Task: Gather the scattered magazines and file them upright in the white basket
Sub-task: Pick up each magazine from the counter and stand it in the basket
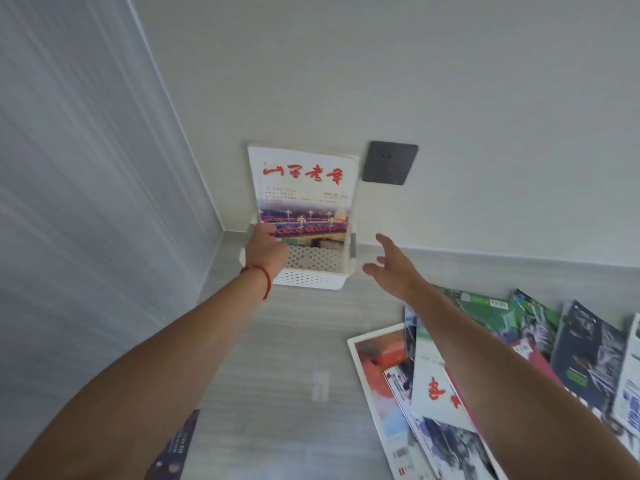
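Dark purple magazine [173, 448] at bottom edge, nearest, flat on grey wood-look floor [294, 358]. Left hand [266, 250], red string on wrist, grip pinching lower left edge of white magazine with red brush title [303, 188], standing upright in white perforated plastic basket [311, 268] against the wall. Right hand [394, 268] hovering just right of basket, grip wide, holding nothing. Risk, as judged: lone tall magazine flopping or sliding once released, light basket tipping forward under the lean. Scattered pile of glossy magazines [485, 368] overlapping at right, under the right forearm. Dark grey wall socket [389, 163] beside magazine top; nothing blocking the basket mouth.
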The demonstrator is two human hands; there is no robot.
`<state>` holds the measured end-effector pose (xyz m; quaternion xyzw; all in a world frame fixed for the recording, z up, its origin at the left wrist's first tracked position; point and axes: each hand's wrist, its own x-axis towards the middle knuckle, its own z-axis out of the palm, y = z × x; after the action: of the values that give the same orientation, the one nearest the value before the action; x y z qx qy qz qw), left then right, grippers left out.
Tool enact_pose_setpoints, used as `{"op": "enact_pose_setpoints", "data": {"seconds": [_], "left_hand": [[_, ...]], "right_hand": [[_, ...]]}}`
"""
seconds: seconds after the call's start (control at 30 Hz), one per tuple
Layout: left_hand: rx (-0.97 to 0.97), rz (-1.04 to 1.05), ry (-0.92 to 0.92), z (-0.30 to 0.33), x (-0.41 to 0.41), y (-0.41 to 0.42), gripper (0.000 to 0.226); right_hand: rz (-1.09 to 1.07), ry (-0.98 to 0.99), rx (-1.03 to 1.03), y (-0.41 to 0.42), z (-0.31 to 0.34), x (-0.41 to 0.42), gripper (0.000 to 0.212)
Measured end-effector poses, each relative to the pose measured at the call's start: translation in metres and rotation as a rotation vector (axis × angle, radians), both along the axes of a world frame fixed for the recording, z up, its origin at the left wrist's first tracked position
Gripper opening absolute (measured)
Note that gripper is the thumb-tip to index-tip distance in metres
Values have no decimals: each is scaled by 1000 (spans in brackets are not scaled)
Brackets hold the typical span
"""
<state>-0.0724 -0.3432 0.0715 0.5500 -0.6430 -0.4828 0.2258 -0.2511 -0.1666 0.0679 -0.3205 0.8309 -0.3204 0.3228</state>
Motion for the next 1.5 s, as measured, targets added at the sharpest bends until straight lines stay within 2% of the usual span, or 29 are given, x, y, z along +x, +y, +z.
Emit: {"op": "enact_pose_setpoints", "data": {"seconds": [0.07, 0.13, 0.2, 0.27, 0.33, 0.43, 0.57, 0.63, 0.73, 0.8, 0.87, 0.93, 1.0, 1.07, 1.13, 1.17, 1.23, 1.3, 1.4, 1.5], "left_hand": [[67, -135, -21, -14, 7, 42, 38], [109, -275, -105, -27, 15, 86, 38], [102, -420, -185, -41, 17, 127, 36], [126, -541, -216, -50, 15, 166, 33], [226, -642, -216, -57, 6, 201, 34], [326, -744, -227, -68, -10, 245, 38], [317, -806, -264, -76, -22, 284, 53], [222, -796, -234, -76, -22, 293, 55], [-135, -765, -206, -75, -24, 293, 39], [-312, -766, -216, -73, -24, 287, 44], [-290, -810, -251, -72, -23, 278, 57], [-200, -846, -277, -73, -21, 268, 68], [-114, -862, -308, -79, -17, 260, 74], [-72, -890, -395, -87, -13, 257, 78], [-81, -885, -443, -94, -10, 259, 75], [-81, -844, -405, -96, -10, 262, 71], [-34, -683, -300, -96, -13, 264, 56], [88, -577, -299, -94, -16, 258, 37], [200, -686, -325, -92, -8, 243, 29], [67, -752, -261, -81, 11, 228, 29]], "right_hand": [[64, 123, 140, 50, -17, -10, 72], [42, 129, 221, 104, -31, -23, 68], [-17, 96, 282, 160, -41, -39, 71], [-1, 149, 432, 207, -50, -50, 74], [43, 213, 577, 243, -64, -53, 89], [-27, 174, 593, 270, -78, -31, 110], [-120, 241, 577, 261, -81, -4, 106], [-81, 246, 556, 248, -81, 11, 101], [177, 293, 455, 234, -86, 35, 104], [477, 370, 377, 233, -92, 49, 108], [772, 440, 263, 232, -96, 60, 97], [875, 456, 103, 232, -95, 70, 72], [727, 525, 0, 237, -94, 74, 47], [414, 669, 43, 249, -97, 70, 38], [107, 693, 287, 264, -98, 62, 54], [13, 650, 413, 270, -99, 59, 66], [-39, 568, 522, 276, -102, 57, 78], [21, 522, 488, 275, -105, 58, 74], [103, 436, 421, 267, -104, 58, 74], [-1, 367, 255, 260, -99, 58, 70]]}}
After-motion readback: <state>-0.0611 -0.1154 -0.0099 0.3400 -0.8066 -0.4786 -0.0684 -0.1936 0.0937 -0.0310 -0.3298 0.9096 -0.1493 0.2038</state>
